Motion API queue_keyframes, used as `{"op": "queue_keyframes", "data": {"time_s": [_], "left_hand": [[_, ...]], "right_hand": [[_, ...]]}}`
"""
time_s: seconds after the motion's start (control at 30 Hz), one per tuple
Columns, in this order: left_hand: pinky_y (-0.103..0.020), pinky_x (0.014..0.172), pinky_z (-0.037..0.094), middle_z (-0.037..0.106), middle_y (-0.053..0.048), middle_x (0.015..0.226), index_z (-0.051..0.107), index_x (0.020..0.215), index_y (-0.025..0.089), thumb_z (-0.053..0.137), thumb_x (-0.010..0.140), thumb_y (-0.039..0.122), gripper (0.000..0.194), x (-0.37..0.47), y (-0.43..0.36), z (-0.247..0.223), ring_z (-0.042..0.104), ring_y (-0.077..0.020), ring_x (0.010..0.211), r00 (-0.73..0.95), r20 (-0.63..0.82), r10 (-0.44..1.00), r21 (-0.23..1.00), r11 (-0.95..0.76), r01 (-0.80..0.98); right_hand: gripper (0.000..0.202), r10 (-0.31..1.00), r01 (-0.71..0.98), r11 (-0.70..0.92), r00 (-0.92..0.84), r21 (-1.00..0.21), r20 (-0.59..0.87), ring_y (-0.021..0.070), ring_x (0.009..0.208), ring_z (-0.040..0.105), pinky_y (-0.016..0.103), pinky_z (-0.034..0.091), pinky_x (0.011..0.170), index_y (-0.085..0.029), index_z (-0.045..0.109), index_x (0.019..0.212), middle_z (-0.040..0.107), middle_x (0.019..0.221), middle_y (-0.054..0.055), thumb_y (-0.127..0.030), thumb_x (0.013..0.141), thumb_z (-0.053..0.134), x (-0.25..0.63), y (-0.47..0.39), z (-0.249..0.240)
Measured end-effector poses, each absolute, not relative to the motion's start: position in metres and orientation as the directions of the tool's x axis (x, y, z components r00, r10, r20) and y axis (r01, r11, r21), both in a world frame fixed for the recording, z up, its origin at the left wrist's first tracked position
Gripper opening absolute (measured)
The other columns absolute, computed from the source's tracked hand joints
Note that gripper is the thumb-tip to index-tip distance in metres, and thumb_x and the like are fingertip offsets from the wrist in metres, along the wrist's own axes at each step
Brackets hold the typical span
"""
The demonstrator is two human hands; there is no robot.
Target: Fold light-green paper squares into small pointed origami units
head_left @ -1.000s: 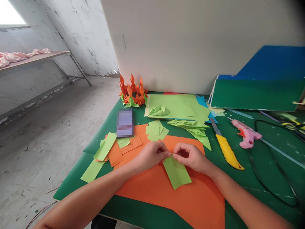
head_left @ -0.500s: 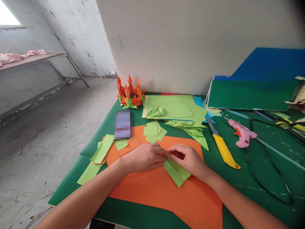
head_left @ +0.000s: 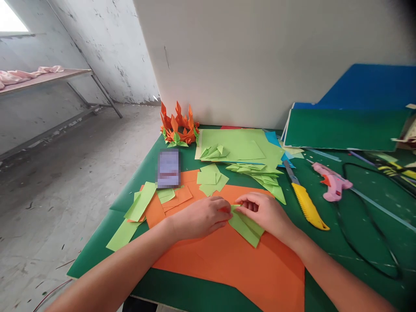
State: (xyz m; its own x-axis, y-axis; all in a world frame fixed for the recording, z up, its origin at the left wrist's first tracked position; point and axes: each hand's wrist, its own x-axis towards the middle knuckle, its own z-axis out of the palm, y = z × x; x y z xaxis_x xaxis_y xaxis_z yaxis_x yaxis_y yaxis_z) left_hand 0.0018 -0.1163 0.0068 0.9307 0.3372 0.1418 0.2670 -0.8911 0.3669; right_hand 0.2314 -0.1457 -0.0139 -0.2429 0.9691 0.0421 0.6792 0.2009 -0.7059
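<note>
Over a large orange paper sheet, both hands work at a piece of green paper. The paper slants down to the right and shows a lengthwise crease. My left hand is closed with its fingertips at the paper's upper left end; a bit of orange shows between its fingers, too small to name. My right hand pinches the upper edge of the same paper between thumb and forefinger. Just behind the hands lie small green paper squares, and loose green strips are to the left.
An orange folded-paper crown stands at the back left, near a blurred phone. Green sheets and folded green pieces lie behind. To the right are a yellow-handled utility knife, a pink glue gun and its black cord.
The hands have moved slightly apart, the right one shifting right and up. The green paper has turned a little and now shows its crease more plainly.
</note>
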Motion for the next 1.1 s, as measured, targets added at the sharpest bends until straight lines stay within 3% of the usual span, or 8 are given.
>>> {"op": "queue_keyframes", "data": {"time_s": [0.27, 0.57, 0.77, 0.97, 1.1], "left_hand": [[-0.033, 0.077, 0.047, 0.058, -0.011, 0.113, 0.067, 0.104, 0.02, 0.045, 0.098, 0.023, 0.024, 0.003, -0.121, 0.014, 0.055, -0.0222, 0.093, 0.918, 0.088, 0.388, 0.238, -0.903, 0.359], [-0.033, 0.08, 0.048, 0.061, -0.01, 0.105, 0.063, 0.109, 0.018, 0.041, 0.096, 0.016, 0.026, 0.007, -0.13, 0.015, 0.058, -0.0217, 0.093, 0.875, 0.035, 0.483, 0.316, -0.836, 0.449], [-0.032, 0.081, 0.049, 0.061, -0.011, 0.109, 0.063, 0.106, 0.016, 0.042, 0.089, 0.005, 0.029, 0.008, -0.132, 0.012, 0.059, -0.0219, 0.096, 0.858, 0.022, 0.513, 0.318, -0.817, 0.481], [-0.034, 0.08, 0.05, 0.059, -0.011, 0.115, 0.063, 0.105, 0.016, 0.042, 0.09, 0.007, 0.028, 0.008, -0.133, 0.013, 0.058, -0.0219, 0.094, 0.853, 0.012, 0.522, 0.307, -0.814, 0.494], [-0.034, 0.077, 0.049, 0.059, -0.011, 0.112, 0.064, 0.106, 0.017, 0.041, 0.09, 0.007, 0.029, 0.007, -0.133, 0.012, 0.058, -0.0216, 0.091, 0.852, 0.031, 0.522, 0.303, -0.818, 0.49]], "right_hand": [[0.011, 0.966, 0.686, 0.228, -0.249, -0.692, 0.071, 0.0161, 0.06, 0.054, 0.027, 0.044, 0.051, -0.023, 0.062, 0.081, 0.064, 0.072, 0.002, -0.032, 0.085, 0.058, 0.226, -0.15, -0.014], [0.017, 0.982, 0.689, 0.153, -0.185, -0.709, 0.032, 0.0149, 0.055, 0.05, 0.026, 0.04, 0.048, -0.023, 0.059, 0.075, 0.061, 0.065, 0.001, -0.037, 0.085, 0.059, 0.221, -0.151, -0.016], [0.018, 0.957, 0.664, 0.267, -0.265, -0.698, 0.115, 0.0179, 0.065, 0.059, 0.028, 0.045, 0.055, -0.023, 0.058, 0.072, 0.065, 0.072, 0.003, -0.033, 0.087, 0.054, 0.222, -0.154, -0.014], [0.013, 0.964, 0.695, 0.252, -0.244, -0.674, 0.108, 0.0203, 0.069, 0.062, 0.031, 0.048, 0.059, -0.024, 0.066, 0.086, 0.069, 0.077, 0.004, -0.03, 0.087, 0.056, 0.22, -0.156, -0.012], [0.015, 0.948, 0.688, 0.307, -0.286, -0.657, 0.143, 0.0206, 0.071, 0.062, 0.031, 0.049, 0.059, -0.023, 0.063, 0.077, 0.068, 0.076, 0.004, -0.026, 0.088, 0.054, 0.22, -0.155, -0.014]]}}
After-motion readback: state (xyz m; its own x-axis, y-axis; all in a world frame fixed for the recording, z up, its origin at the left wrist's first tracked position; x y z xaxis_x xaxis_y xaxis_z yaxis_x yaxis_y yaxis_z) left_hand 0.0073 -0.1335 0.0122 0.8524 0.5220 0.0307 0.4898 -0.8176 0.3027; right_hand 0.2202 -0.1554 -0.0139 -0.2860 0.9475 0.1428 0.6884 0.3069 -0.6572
